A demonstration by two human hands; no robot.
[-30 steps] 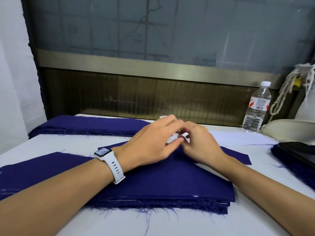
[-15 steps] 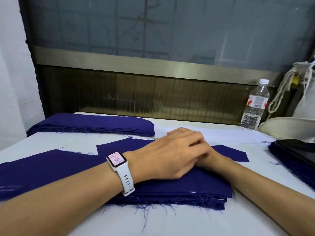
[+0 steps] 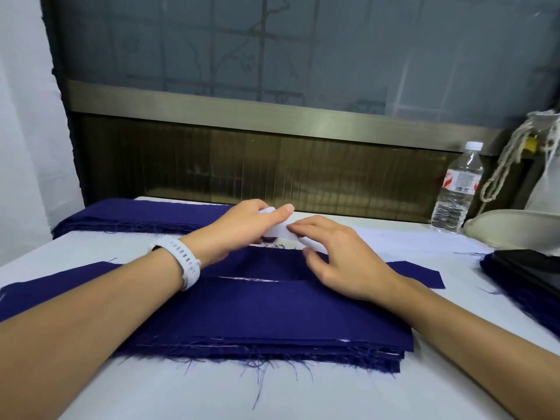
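A stack of dark blue cloth pieces (image 3: 266,316) with frayed edges lies on the white table (image 3: 212,389) in front of me. At its far edge my left hand (image 3: 242,228), with a white watch on the wrist, pinches a small white strip (image 3: 280,231) between thumb and fingers. My right hand (image 3: 336,256) meets it from the right, fingertips on the strip's right end and thumb down on the cloth. A thin white line (image 3: 251,279) shows across the top piece just below the hands.
Another pile of blue cloth (image 3: 142,215) lies at the back left, a single piece (image 3: 51,286) at the left. A water bottle (image 3: 457,189) stands at the back right, beside a pale bowl-like object (image 3: 515,225). A black flat object (image 3: 533,268) rests on more blue cloth at the right.
The hands, stacked flat on the cloth half a second ago, have moved to its far edge and separated. The left hand has shifted left and now holds the white strip in plain sight.
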